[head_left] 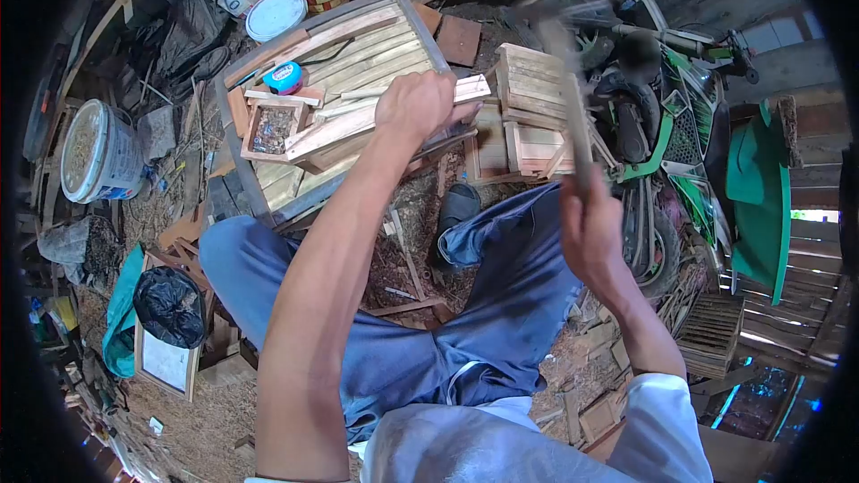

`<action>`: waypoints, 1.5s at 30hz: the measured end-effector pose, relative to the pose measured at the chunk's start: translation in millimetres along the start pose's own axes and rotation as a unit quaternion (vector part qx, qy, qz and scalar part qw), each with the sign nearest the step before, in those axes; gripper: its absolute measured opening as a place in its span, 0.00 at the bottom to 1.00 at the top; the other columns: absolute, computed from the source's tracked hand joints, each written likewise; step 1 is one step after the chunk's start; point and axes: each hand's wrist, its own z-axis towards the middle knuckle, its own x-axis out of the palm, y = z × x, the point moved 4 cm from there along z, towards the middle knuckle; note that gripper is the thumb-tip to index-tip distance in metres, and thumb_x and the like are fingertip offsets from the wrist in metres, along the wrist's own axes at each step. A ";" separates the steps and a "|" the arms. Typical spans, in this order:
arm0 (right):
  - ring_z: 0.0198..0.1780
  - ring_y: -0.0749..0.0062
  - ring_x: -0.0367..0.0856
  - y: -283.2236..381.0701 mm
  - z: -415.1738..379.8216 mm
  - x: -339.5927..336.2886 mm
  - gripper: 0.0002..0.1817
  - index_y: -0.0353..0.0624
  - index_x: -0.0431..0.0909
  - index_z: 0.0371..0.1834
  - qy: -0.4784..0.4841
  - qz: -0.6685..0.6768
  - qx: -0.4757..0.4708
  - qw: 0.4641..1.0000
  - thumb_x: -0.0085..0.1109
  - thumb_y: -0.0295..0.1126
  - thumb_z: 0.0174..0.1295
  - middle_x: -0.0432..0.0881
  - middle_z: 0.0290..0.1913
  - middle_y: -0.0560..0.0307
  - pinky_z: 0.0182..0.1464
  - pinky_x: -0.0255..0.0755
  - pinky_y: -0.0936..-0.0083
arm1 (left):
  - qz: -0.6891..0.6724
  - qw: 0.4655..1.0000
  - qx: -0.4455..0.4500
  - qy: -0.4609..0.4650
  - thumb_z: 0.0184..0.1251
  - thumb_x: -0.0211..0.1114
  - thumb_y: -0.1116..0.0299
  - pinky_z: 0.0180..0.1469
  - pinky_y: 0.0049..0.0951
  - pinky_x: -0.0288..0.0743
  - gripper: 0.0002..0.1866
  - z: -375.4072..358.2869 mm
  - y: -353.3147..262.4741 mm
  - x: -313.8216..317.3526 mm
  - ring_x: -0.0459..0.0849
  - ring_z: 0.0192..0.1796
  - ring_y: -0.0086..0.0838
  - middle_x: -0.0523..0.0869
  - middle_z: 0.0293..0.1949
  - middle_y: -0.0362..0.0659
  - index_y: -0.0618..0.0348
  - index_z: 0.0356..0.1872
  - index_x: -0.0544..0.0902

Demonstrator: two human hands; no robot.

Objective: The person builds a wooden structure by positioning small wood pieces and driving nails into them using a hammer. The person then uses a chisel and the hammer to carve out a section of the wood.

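My left hand (416,107) is closed around a narrow wooden piece (335,128) made of pale strips, holding it at a slant over the low slatted bench (420,27). Raised on the right, my right hand (592,224) grips the handle of a hammer (575,116), whose head is smeared by motion. Beside the wooden piece sits a small wooden box (271,131) of what look like nails. A round blue and pink object (284,78) lies behind that box. Slatted wooden frames (534,85) are stacked just right of the bench.
A green and black motorbike (676,130) stands at the right, near a green plastic sheet or chair (756,188). White buckets (98,152) are at the left and back. Between my knees, wood scraps (407,255) litter the dirt floor. A black bag (170,307) lies at the left.
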 end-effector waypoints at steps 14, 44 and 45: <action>0.21 0.65 0.71 -15.8 8.0 3.0 0.09 0.34 0.69 0.45 0.092 -0.099 0.004 0.991 0.47 0.30 0.71 0.73 0.21 0.40 0.28 0.66 0.64 | 0.009 0.999 0.032 -0.034 0.62 0.61 0.40 0.39 0.45 0.81 0.29 4.0 4.3 2.8 0.87 0.33 0.49 0.86 0.29 0.55 0.62 0.33 0.84; 0.36 0.28 0.76 -25.2 -1.9 12.7 0.10 0.35 0.68 0.47 0.116 -0.114 0.091 0.983 0.47 0.31 0.70 0.77 0.27 0.29 0.36 0.67 0.46 | 0.007 0.999 0.027 -0.022 0.60 0.62 0.40 0.37 0.42 0.81 0.28 0.5 0.7 5.6 0.87 0.33 0.47 0.86 0.27 0.53 0.62 0.34 0.84; 0.29 0.47 0.74 -27.1 -1.9 9.5 0.10 0.35 0.69 0.47 0.101 -0.126 0.078 0.984 0.47 0.31 0.70 0.74 0.23 0.36 0.32 0.66 0.56 | 0.007 0.999 0.030 -0.027 0.60 0.62 0.40 0.37 0.42 0.81 0.28 -0.4 -1.4 4.3 0.87 0.33 0.47 0.86 0.27 0.54 0.62 0.34 0.84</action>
